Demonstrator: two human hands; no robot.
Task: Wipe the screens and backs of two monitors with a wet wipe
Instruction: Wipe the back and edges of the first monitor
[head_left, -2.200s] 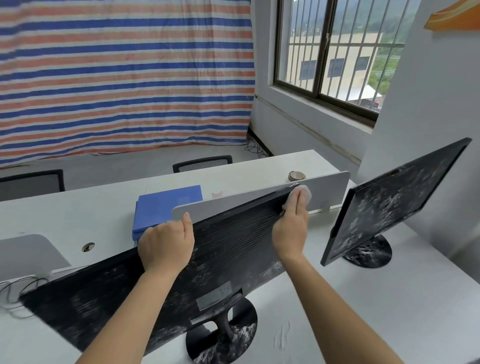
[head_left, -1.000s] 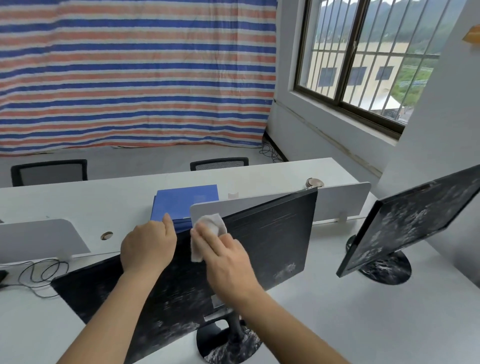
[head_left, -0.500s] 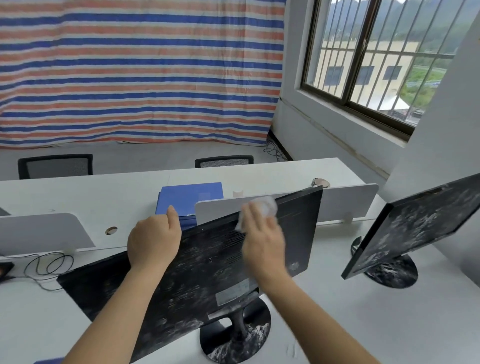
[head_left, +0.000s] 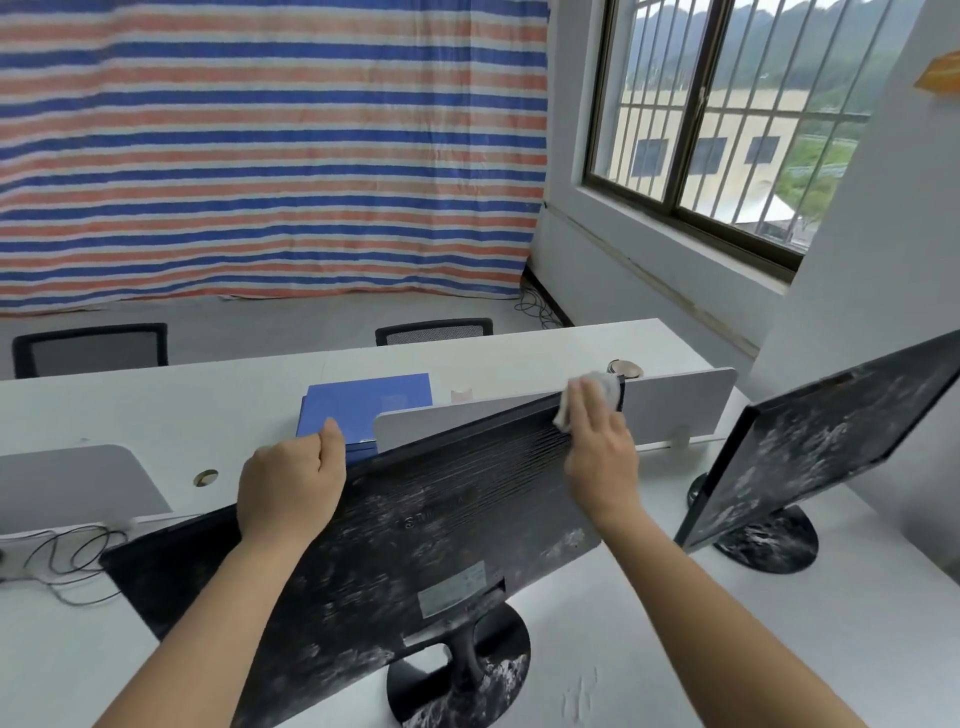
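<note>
While two monitors stand on the desk (head_left: 779, 639), both hands work on the near one (head_left: 415, 535), which fills the lower middle of the frame with its back to the camera, tilted up to the right. The left hand (head_left: 291, 483) grips its top edge, fingers curled over it. The right hand (head_left: 597, 452) lies flat with straight fingers, pressing the one white wipe (head_left: 605, 385) against the back's upper right corner. The second monitor (head_left: 831, 452) stands apart at right, screen toward the camera.

Two low grey dividers (head_left: 675, 408) (head_left: 72, 488) rise from the white desk, with a blue folder (head_left: 363, 405) behind them at centre, one cable hole (head_left: 205, 477) at left, and loose cables (head_left: 67, 561) at the left edge. Two black chairs (head_left: 91, 349) (head_left: 434, 331) sit beyond the desk. A blue, red and white striped tarp (head_left: 260, 156) covers the far wall, and a barred window (head_left: 727, 114) fills the upper right.

Both monitors are black and heavily smeared with whitish grime, as are their round bases. The near back looks cleaner in its ribbed upper strip by the wipe; its lower half and label plate are mottled.
</note>
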